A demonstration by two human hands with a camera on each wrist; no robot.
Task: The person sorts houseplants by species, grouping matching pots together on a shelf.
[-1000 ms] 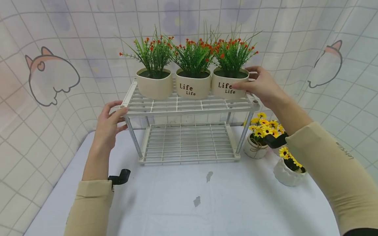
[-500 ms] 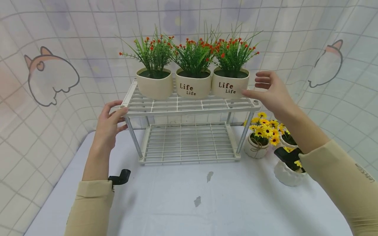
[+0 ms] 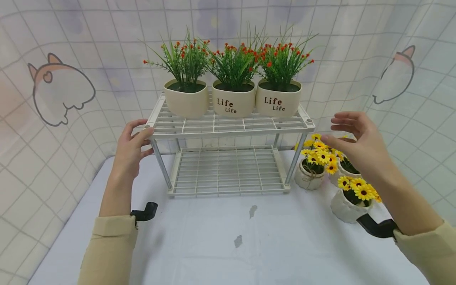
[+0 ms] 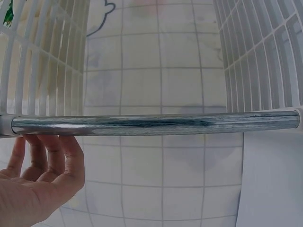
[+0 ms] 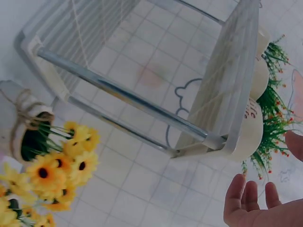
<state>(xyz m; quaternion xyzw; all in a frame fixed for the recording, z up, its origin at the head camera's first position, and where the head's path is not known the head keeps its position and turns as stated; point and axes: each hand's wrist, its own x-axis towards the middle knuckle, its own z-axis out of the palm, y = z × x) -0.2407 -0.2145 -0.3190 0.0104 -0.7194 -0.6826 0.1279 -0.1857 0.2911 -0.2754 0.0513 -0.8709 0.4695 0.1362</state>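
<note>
My left hand [image 3: 130, 148] grips the front left corner of a white two-tier wire rack [image 3: 231, 132], thumb on the upper shelf's corner. In the left wrist view its fingers [image 4: 71, 161] bend against the metal post [image 4: 156, 124] near that shelf. To the right of the rack, my right hand [image 3: 363, 146] hangs in the air with fingers loosely bent and nothing in them. Three cream pots with red-flowered grass stand in a row on the upper shelf: the left pot [image 3: 187, 101], the middle pot [image 3: 233, 101] and the right pot [image 3: 278, 101]. The last two read "Life".
Three white pots of yellow daisies stand on the table right of the rack: one with twine [image 3: 309, 178], a textured one [image 3: 347, 208] in front, and one [image 3: 336, 176] partly behind my right hand. A checked curtain [image 3: 117, 79] hangs behind. Grey patches [image 3: 253, 211] mark the white tablecloth.
My right hand has let go of the right "Life" pot and moved right and down, away from the rack. My left hand stays on the rack's corner; the three pots stay in place.
</note>
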